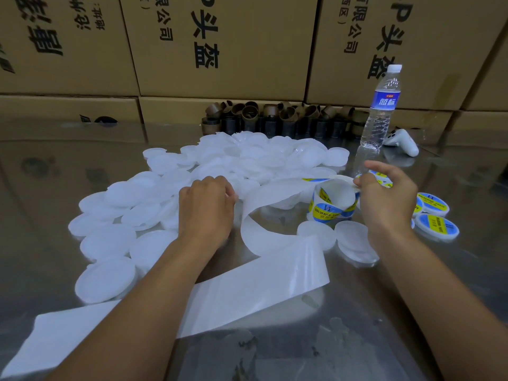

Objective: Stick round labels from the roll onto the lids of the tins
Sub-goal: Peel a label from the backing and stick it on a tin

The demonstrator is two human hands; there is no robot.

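A heap of plain white lids (247,158) spreads over the shiny metal table (41,174), from the middle to the near left. The label roll (332,203), with blue and yellow round labels, stands right of centre. Its empty white backing strip (258,281) trails toward me under my left arm. My left hand (206,207) rests fingers-down on the lids at the heap's near edge; what it holds is hidden. My right hand (387,199) pinches a label at the roll's top edge. Three labelled lids (437,228) lie right of that hand. Two bare lids (354,240) sit in front of the roll.
A water bottle (380,111) stands at the back right, with a white controller (402,143) beside it. Several brown cardboard roll cores (275,116) line the back. Stacked cardboard boxes (220,45) wall off the far side of the table.
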